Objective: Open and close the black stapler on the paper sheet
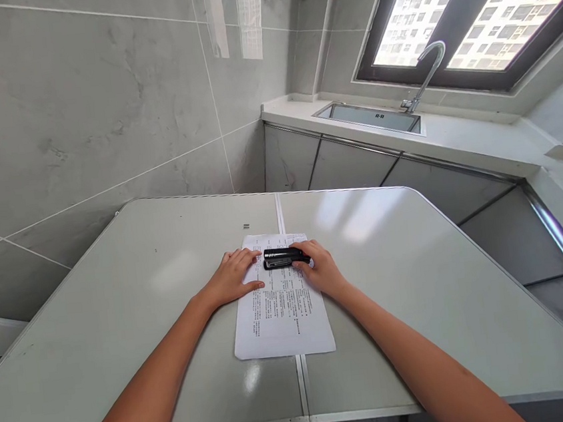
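A black stapler [280,259] lies sideways over the upper part of a printed sheet of paper [285,341], its front end pointing left. My right hand [320,264] is closed around its right end, thumb on the near side and fingers on the far side. My left hand [233,276] rests at the sheet's left edge, thumb and fingers apart, fingertips just left of the stapler and holding nothing. Whether more than one sheet lies in the stack I cannot tell. Part of the print is hidden under the stapler and my right hand.
The pale folding table [203,380] has a seam down its middle. A small dark mark or strip [246,226] lies beyond the paper. Behind the table are a tiled wall [88,97], a sink [367,116] with a tall faucet [428,75], and a window [466,3].
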Motion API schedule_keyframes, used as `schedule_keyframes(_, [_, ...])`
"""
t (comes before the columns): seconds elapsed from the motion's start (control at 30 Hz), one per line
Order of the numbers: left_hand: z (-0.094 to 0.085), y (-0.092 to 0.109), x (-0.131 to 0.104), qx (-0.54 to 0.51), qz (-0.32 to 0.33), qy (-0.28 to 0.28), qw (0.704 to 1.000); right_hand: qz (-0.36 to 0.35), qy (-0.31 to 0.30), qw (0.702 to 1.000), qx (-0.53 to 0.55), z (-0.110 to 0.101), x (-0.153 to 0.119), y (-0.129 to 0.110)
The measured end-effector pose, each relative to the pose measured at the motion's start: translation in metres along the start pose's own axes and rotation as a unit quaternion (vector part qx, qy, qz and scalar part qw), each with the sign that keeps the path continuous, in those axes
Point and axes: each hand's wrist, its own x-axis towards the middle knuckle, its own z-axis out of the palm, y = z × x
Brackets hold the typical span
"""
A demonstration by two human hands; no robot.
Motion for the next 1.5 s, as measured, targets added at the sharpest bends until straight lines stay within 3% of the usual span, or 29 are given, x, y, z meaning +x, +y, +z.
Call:
schedule_keyframes(0.23, [0.007,-0.003,0.003,0.012,-0.011,0.017,1.0,0.052,-0.006,0.998,0.034,0.004,0.008,0.011])
schedule_keyframes(0.47, [0.017,0.003,0.01,0.004,-0.07,0.057,0.996,0.036,0.104,0.993,0.045,-0.013,0.005,0.009])
schedule_keyframes(0.57, [0.018,0.004,0.011,-0.001,-0.074,0.063,0.995,0.033,0.112,0.993,0.032,-0.017,0.004,0.009])
schedule_keyframes(0.97, [0.019,0.002,0.013,-0.022,-0.087,0.065,0.994,0.012,0.094,0.995,0.015,-0.014,0.009,0.011])
schedule_keyframes(1.17, [0.019,0.001,0.013,-0.019,-0.084,0.059,0.995,0.012,-0.022,0.999,0.024,0.003,0.019,0.009])
schedule_keyframes(1.27, [0.015,0.006,0.011,-0.048,-0.09,0.109,0.989,0.004,-0.007,1.0,0.02,0.008,0.017,0.01])
schedule_keyframes(1.33, [0.011,0.013,0.011,-0.122,-0.11,0.181,0.97,-0.003,0.035,0.999,0.002,0.007,0.014,0.008])
schedule_keyframes(1.4, [0.01,0.021,0.012,-0.282,-0.143,0.232,0.92,-0.047,0.094,0.994,-0.043,0.004,0.009,0.004])
schedule_keyframes(1.43, [0.012,0.024,0.013,-0.39,-0.159,0.235,0.876,-0.09,0.122,0.986,-0.073,0.002,0.007,0.002])
schedule_keyframes(1.5, [0.016,0.029,0.015,-0.599,-0.18,0.207,0.752,-0.203,0.147,0.958,-0.141,0.001,0.003,-0.003])
